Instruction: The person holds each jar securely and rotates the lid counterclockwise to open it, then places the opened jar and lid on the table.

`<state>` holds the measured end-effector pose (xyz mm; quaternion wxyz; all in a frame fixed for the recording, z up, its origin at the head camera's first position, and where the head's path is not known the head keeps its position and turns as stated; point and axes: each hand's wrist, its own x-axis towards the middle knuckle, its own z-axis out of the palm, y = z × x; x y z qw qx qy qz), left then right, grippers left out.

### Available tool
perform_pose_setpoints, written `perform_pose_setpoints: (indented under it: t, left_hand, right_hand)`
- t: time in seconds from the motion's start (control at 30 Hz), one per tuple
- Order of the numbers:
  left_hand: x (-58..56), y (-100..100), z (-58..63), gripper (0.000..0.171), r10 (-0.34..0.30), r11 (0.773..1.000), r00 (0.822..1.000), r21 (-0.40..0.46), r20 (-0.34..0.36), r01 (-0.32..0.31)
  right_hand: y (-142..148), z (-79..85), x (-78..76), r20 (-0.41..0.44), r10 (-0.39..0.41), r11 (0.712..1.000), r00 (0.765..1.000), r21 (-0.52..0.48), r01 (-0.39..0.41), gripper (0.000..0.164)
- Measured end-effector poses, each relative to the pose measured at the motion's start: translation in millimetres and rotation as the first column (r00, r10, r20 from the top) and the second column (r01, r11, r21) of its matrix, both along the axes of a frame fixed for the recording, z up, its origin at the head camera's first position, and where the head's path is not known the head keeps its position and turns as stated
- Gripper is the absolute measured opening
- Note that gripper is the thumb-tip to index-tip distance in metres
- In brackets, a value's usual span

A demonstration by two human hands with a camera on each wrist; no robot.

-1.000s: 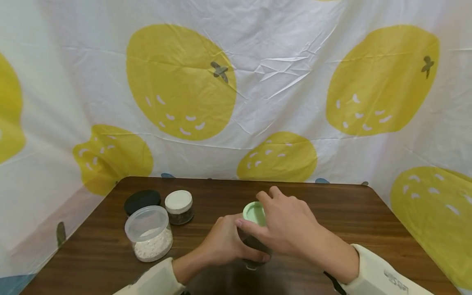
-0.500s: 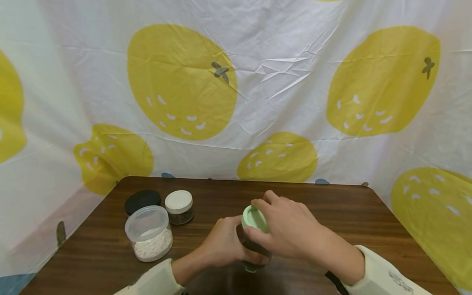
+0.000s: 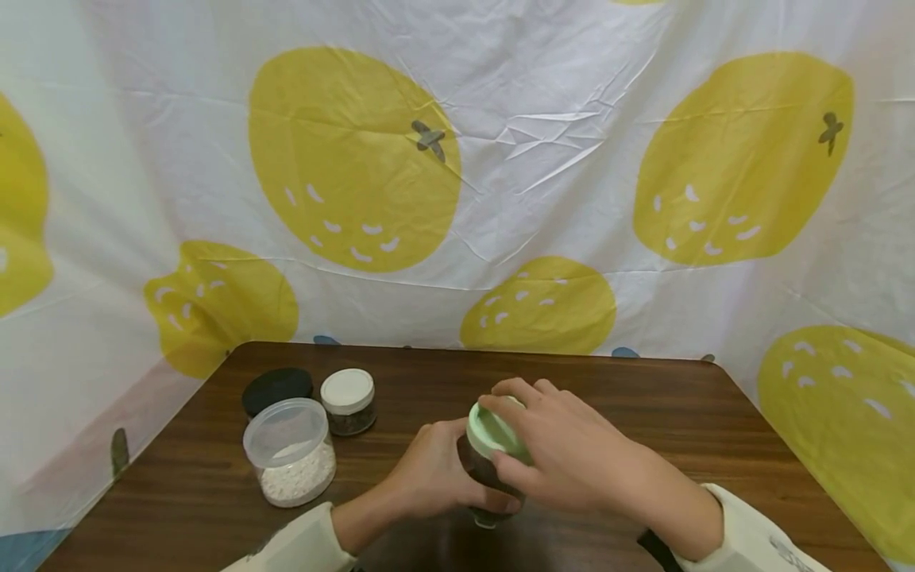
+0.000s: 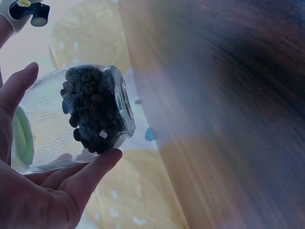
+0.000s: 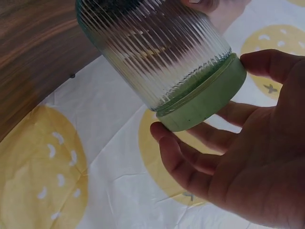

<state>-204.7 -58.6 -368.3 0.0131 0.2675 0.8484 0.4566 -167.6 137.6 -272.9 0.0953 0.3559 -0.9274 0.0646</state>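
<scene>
Over the table (image 3: 643,413), between both hands: jar (image 5: 143,62), ribbed, tilted; I cannot tell whether its base touches down.
Left hand (image 3: 438,469): curled round the jar's body, thumb on one side, fingers on the other.
Right hand (image 3: 572,453): gripping the green lid (image 5: 205,102) by its edge, thumb opposite fingertips.
Lid seat: at the mouth, roughly square in the right wrist view; threads hidden, so I cannot say how tight.
Beans (image 4: 95,109): dark, heaped at the base, well short of the mouth.
Step, my reading: working the lid by a turn; direction not readable.
Left technique: I would brace the jar so the body cannot spin, without squeezing hard.
Right technique: I would press evenly round the rim, lid square, short turns with regrips.
Watch: a cocked lid may bind; steeper tilt may slide beans mouthward.
Neighbours: tub (image 3: 263,445) of white flakes, black lid (image 3: 275,389) just behind it, white-capped jar (image 3: 347,392) beside them, all apart from both hands.
</scene>
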Motion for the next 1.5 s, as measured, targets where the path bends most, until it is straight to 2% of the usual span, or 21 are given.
perform_pose_setpoints:
  t: [0.17, 0.43, 0.63, 0.77, 0.83, 0.93, 1.0, 1.07, 1.2, 1.33, 1.4, 1.5]
  left_hand:
    - [0.2, -0.3, -0.5, 0.061, -0.005, 1.000, 1.000, 0.001, -0.003, 0.005]
    - [-0.7, -0.4, -0.8, 0.060, -0.011, 1.000, 1.000, 0.021, 0.001, 0.011]
    - [-1.5, -0.1, -1.7, 0.060, -0.006, 1.000, 1.000, 0.025, 0.002, 0.006]
    - [-1.5, 0.1, -2.4, 0.060, -0.012, 1.000, 1.000, 0.026, 0.011, 0.012]
    - [-1.6, 0.3, -2.7, 0.061, -0.013, 1.000, 1.000, 0.026, 0.010, 0.013]
    - [-1.8, 1.0, -3.5, 0.060, -0.011, 1.000, 1.000, 0.029, 0.007, 0.011]
    - [-1.9, 1.6, -4.5, 0.060, -0.012, 0.999, 1.000, 0.034, 0.005, 0.012]
    - [-1.6, 2.0, -5.3, 0.059, -0.013, 0.999, 1.000, 0.039, 0.007, 0.012]
    - [0.6, 3.2, -4.8, 0.059, -0.015, 0.999, 1.000, 0.040, 0.015, 0.015]
    - [2.9, 4.8, -2.8, 0.055, 0.000, 1.000, 1.000, 0.018, 0.021, 0.000]
    - [3.2, 5.4, -2.4, 0.053, 0.008, 1.000, 1.000, 0.019, 0.016, -0.008]
    - [2.6, 6.0, -3.0, 0.053, 0.010, 0.999, 1.000, 0.040, 0.003, -0.010]
  right_hand:
    - [4.2, -2.5, -1.2, 0.060, 0.058, 0.998, 0.996, -0.036, -0.056, 0.052]
    - [8.3, -4.5, -3.9, 0.167, 0.129, 0.989, 0.977, -0.098, -0.114, 0.058]
    - [9.9, -5.8, -4.2, 0.173, 0.163, 0.984, 0.971, -0.104, -0.147, 0.056]
    - [10.1, -6.0, -4.0, 0.142, 0.164, 0.983, 0.976, -0.107, -0.150, 0.058]
    - [8.4, -5.6, -4.0, 0.078, 0.124, 0.987, 0.989, -0.113, -0.114, 0.054]
    - [2.2, -4.2, -5.4, -0.068, -0.002, 0.985, 0.998, -0.170, -0.010, 0.045]
    - [-2.6, -3.4, -7.8, -0.164, -0.098, 0.975, 0.982, -0.212, 0.063, 0.042]
    - [-7.1, -2.6, -10.3, -0.218, -0.176, 0.962, 0.960, -0.244, 0.121, 0.040]
    - [-14.5, -2.1, -11.6, -0.224, -0.289, 0.951, 0.931, -0.178, 0.253, 0.053]
    - [-21.2, -3.2, -6.7, -0.166, -0.380, 0.924, 0.910, -0.019, 0.382, 0.078]
    - [-23.4, -4.7, -4.7, -0.162, -0.392, 0.915, 0.906, 0.038, 0.402, 0.082]
    - [-24.4, -8.4, -3.5, -0.178, -0.369, 0.921, 0.912, 0.066, 0.385, 0.076]
